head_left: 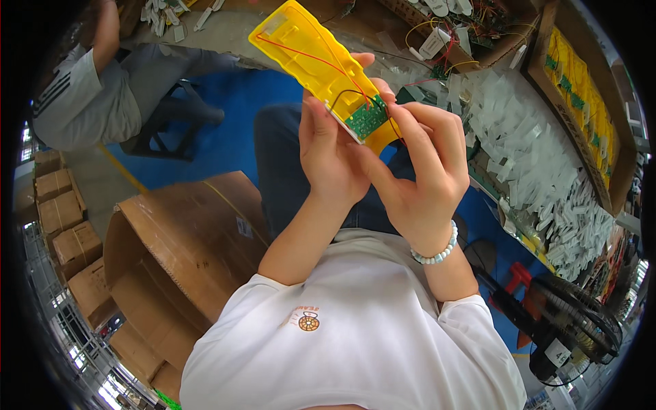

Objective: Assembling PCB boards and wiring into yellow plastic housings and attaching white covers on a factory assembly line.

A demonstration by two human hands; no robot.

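Observation:
A long yellow plastic housing (301,48) with its hollow inner side up is held in front of me at a tilt. In its lower end sits a green circuit board (367,119); a red wire runs up along the shell and dark wires loop over the board. My left hand (331,147) is closed around the housing from the left and below, its thumb along the near edge. My right hand (427,147) pinches at the board's right end, by the wires; its fingertips partly hide what they grip. A beaded bracelet (437,251) is on my right wrist.
Heaps of white plastic pieces (526,150) cover the table at right. A carton of yellow housings (581,102) stands beyond them. A large cardboard box (184,232) is at my left, a black fan (570,318) at lower right. Another person (96,96) sits at far left near a stool (171,126).

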